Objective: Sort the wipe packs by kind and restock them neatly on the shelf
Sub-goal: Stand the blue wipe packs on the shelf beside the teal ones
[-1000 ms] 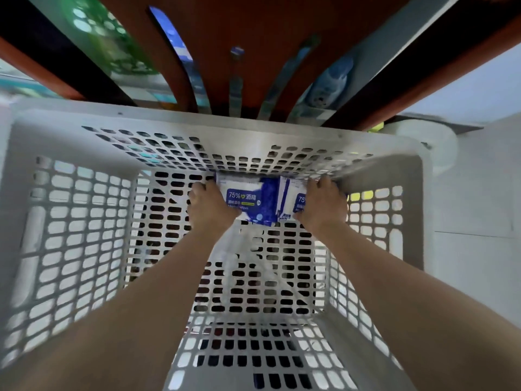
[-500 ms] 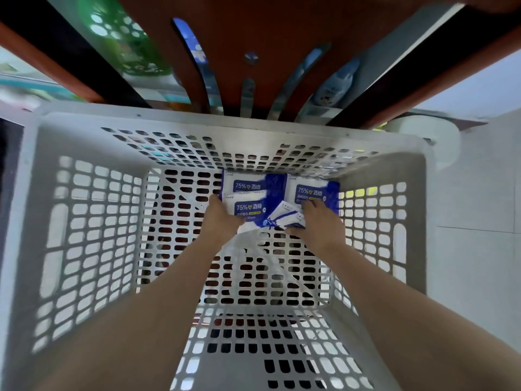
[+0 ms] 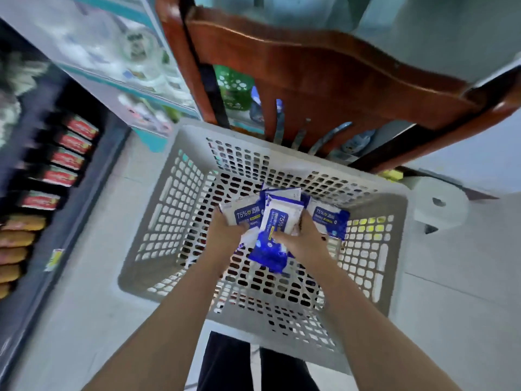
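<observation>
Several blue-and-white wipe packs (image 3: pixel 277 221) are bunched between both hands inside the grey perforated basket (image 3: pixel 174 210). The left hand (image 3: pixel 225 235) curls round a pack marked 75%. The right hand (image 3: pixel 306 242) clamps the upright middle pack. A further pack (image 3: pixel 328 218) sits just behind its fingers, and whether they grip it I cannot tell. A wooden chair (image 3: pixel 310 69) stands beyond the basket's far rim, and a shelf (image 3: pixel 70 142) of red-labelled goods is to the left.

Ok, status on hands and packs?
Left hand grips a labelled wipe pack. Right hand grips a second pack. Both over grey basket. Nothing blocking.
</observation>
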`<state>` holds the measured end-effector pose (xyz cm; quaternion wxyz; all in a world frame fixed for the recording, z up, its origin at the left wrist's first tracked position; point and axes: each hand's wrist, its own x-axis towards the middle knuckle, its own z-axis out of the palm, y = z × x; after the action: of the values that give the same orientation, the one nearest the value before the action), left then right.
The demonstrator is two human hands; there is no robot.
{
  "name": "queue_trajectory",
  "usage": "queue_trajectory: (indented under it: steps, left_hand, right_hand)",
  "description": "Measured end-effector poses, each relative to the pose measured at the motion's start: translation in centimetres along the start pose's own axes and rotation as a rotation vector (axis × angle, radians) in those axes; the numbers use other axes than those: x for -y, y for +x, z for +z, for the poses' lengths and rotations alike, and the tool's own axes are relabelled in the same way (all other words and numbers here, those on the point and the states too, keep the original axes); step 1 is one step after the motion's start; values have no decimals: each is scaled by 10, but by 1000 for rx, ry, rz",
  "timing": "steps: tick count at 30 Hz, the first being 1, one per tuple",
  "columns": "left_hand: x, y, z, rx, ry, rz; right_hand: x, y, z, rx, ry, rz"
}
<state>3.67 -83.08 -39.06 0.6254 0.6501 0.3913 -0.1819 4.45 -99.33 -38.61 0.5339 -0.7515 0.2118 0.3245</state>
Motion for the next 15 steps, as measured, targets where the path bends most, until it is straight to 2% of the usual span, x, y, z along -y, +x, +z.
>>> queue_trajectory:
  steps: [11,15]
  left_hand:
    - [-56,-123,-114,-300,-421,267]
    - [-66,-165,-164,-384,-604,320]
  right_hand:
    - [107,-101,61,82,-125,-573]
    - [146,-138,105,129,-178,-703]
